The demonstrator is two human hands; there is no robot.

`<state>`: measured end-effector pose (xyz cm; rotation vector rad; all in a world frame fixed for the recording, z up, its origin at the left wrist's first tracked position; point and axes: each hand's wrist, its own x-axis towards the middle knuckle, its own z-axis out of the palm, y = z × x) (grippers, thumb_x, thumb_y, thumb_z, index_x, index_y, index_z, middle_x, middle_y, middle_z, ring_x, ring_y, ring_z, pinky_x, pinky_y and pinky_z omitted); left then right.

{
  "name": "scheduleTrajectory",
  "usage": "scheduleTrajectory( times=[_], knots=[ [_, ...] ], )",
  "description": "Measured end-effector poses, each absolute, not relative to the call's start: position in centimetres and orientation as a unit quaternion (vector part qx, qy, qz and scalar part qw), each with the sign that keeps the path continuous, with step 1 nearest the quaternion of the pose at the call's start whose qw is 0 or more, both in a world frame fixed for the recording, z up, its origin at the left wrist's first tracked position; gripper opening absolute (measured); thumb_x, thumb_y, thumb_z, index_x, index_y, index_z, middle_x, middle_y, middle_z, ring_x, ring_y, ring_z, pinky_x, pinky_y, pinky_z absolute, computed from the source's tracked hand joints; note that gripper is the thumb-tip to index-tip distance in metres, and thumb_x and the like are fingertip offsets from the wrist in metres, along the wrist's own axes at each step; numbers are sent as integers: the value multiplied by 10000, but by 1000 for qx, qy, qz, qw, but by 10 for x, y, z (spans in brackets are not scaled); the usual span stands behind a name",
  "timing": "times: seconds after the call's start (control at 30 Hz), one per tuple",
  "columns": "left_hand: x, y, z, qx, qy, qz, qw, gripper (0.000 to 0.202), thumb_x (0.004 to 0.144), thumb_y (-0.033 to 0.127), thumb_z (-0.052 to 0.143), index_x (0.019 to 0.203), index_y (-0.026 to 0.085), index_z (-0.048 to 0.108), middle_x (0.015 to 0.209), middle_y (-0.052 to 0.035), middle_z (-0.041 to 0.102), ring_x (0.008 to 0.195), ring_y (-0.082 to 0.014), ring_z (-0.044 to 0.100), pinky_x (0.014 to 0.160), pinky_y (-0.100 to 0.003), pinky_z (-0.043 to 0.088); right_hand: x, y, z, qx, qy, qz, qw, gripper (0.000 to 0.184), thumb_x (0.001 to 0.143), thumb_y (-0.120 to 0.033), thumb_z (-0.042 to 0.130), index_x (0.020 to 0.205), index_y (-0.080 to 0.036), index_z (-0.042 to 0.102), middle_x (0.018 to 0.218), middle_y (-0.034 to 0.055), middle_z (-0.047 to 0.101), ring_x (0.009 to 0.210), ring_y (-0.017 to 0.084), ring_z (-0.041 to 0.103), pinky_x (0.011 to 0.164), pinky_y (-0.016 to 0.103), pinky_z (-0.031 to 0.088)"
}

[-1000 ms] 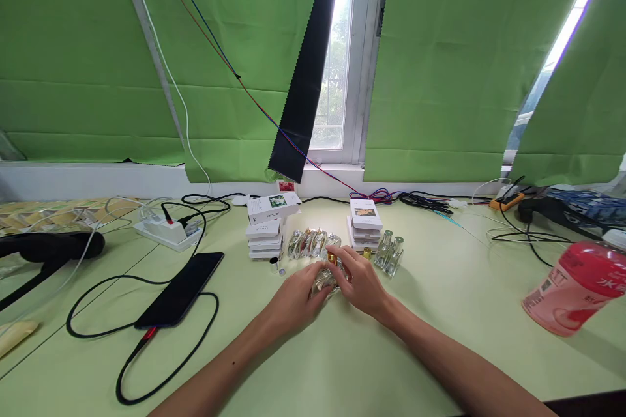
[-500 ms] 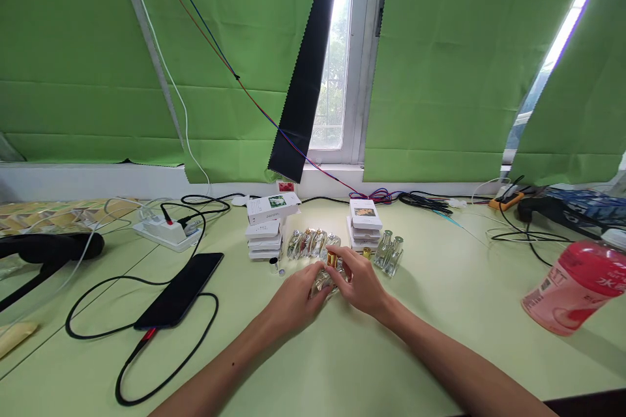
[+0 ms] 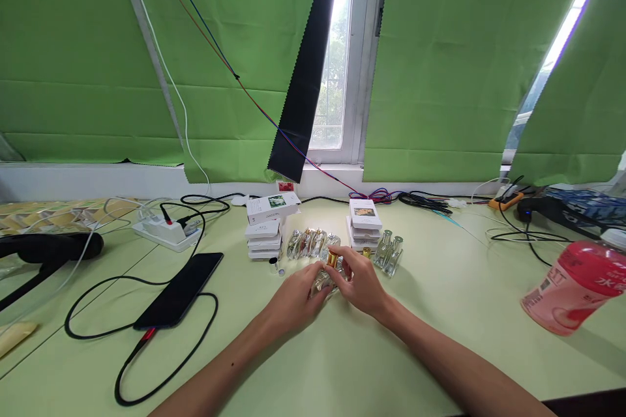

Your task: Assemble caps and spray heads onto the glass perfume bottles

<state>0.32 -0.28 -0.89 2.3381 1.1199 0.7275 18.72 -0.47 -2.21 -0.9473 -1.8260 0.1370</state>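
Note:
A small clear glass perfume bottle stands on the table, steadied by the closed fingers of my left hand. Pinched between the thumb and fingers of my right hand is a shiny gold cap, at the bottle's top. Whether it is seated there I cannot tell; fingers hide much of the glass. Just behind my hands, several similar glass bottles with gold or silver necks form a row. Another gold cap shows beyond my right hand, close to two clear glass bottles. A silver cap lies left.
Stacks of small white boxes stand behind on the left and right. A black phone with a cable lies left, near a white power strip. On the right is a pink drink bottle; coiled black cables run along the wall.
Almost nothing differs. My right fingers and the gold cap have shifted very slightly; my left hand stays around the bottle.

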Motion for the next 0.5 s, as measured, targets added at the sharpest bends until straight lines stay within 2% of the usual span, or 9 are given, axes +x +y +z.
scheduleTrajectory(
  times=[0.27,0.5],
  knots=[
    [3,-3,-9,849,401,262,222,143,952,276,527,1077,230,581,928,-26,681,710,-194,608,632,-290,389,188,-4,-21,-381,-767,62,513,298,960,-277,579,1237,-169,601,741,-1,598,548,124,468,587,264,453],
    [3,-2,-10,851,400,263,217,136,945,282,528,1053,220,582,935,-35,678,712,-197,611,629,-293,396,188,-4,-22,-386,-766,66,510,291,958,-274,585,1231,-176,604,754,3,601,559,125,469,589,264,452]
  ],
)
